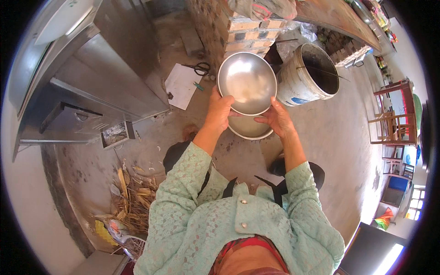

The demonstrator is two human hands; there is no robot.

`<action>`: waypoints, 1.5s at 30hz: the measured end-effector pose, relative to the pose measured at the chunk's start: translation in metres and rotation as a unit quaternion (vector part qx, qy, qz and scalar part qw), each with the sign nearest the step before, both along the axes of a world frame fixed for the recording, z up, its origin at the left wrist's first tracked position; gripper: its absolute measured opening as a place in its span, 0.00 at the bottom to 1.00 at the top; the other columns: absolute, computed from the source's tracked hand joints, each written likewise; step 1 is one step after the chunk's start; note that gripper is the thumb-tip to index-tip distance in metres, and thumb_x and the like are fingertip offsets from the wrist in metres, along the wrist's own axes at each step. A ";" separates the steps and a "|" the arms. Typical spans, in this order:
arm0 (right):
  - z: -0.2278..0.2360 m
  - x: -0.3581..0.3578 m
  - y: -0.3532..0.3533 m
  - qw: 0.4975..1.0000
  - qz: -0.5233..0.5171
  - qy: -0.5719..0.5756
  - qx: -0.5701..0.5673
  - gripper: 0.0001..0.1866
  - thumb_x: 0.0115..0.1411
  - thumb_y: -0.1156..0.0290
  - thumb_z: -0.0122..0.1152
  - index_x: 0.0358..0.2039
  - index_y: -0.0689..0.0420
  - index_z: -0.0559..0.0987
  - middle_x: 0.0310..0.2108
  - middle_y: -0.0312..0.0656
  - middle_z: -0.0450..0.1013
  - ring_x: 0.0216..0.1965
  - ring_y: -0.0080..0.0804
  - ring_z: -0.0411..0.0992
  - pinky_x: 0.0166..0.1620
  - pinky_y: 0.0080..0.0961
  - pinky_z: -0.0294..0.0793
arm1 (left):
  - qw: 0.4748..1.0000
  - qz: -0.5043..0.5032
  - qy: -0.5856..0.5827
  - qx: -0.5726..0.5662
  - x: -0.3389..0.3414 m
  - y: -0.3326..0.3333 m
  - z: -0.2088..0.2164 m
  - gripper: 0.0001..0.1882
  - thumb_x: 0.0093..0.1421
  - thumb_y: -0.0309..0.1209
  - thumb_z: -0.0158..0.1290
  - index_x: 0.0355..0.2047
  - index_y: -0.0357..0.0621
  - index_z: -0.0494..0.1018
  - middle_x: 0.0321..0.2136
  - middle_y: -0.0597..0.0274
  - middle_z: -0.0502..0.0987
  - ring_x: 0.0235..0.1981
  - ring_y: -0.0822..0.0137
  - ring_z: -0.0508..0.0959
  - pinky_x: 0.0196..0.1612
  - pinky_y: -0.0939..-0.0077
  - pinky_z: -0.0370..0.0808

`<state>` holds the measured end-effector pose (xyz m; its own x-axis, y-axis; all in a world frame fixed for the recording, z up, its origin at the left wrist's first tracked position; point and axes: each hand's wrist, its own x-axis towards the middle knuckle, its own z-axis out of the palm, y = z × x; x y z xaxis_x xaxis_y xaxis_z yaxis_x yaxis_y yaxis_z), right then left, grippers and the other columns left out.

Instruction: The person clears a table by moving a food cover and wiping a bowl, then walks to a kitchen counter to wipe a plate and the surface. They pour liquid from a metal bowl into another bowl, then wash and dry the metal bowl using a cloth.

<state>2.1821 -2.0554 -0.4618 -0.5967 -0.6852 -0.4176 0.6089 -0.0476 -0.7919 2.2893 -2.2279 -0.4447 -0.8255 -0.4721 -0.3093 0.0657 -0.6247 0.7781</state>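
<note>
One pair of scissors (200, 69) lies beyond the left hand (219, 110), which grips a steel bowl (247, 85) between both hands, partly hiding a basin (251, 130); remotely, I see the right hand (278, 120) gripping the bowl's opposite rim, a bucket (297, 82) beyond.

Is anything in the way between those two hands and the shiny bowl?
Nothing visible: the left hand and right hand already hold the metal bowl, thumbs at its rim. A second round vessel shows partly hidden beyond it, with fingers in front, so it doesn't block either hand.
</note>
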 end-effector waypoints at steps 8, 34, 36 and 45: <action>-0.073 -0.019 0.007 0.993 -0.056 -0.101 0.005 0.24 0.55 0.76 0.48 0.53 0.63 0.60 0.46 0.51 0.66 0.43 0.48 0.70 0.35 0.48 0.79 | 0.972 -0.050 -0.101 -0.204 -0.021 0.013 -0.017 0.40 0.46 0.26 0.53 0.59 0.37 0.48 0.55 0.47 0.59 0.53 0.52 0.65 0.44 0.56 0.72; -0.323 -0.078 0.064 0.692 -0.120 0.411 0.581 0.27 0.56 0.75 0.44 0.56 0.56 0.53 0.50 0.60 0.61 0.43 0.57 0.68 0.43 0.42 0.69 | 0.985 0.043 -0.069 -0.151 -0.020 -0.006 -0.003 0.22 0.52 0.27 0.51 0.49 0.39 0.66 0.51 0.55 0.65 0.52 0.61 0.66 0.47 0.71 0.67; -0.327 -0.075 0.058 0.788 -0.180 0.252 0.533 0.25 0.56 0.75 0.44 0.55 0.57 0.55 0.50 0.60 0.60 0.42 0.57 0.69 0.43 0.45 0.70 | 0.985 0.045 -0.071 -0.149 -0.021 -0.006 -0.004 0.20 0.53 0.27 0.51 0.48 0.39 0.67 0.50 0.56 0.66 0.51 0.62 0.67 0.47 0.71 0.68; -0.334 -0.049 0.032 0.822 -0.362 -0.438 0.045 0.20 0.56 0.87 0.39 0.50 0.60 0.62 0.51 0.55 0.59 0.51 0.54 0.62 0.51 0.59 0.66 | 0.987 0.034 -0.056 -0.145 -0.020 -0.008 -0.008 0.17 0.53 0.26 0.51 0.45 0.38 0.69 0.47 0.56 0.69 0.48 0.63 0.70 0.46 0.73 0.68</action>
<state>2.1328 -2.0239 -0.7960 -0.2781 -0.2256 -0.9337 0.7847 -0.6139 -0.0854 2.2695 -2.2363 -0.4524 -0.7576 -0.6072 -0.2396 0.0038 -0.3712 0.9286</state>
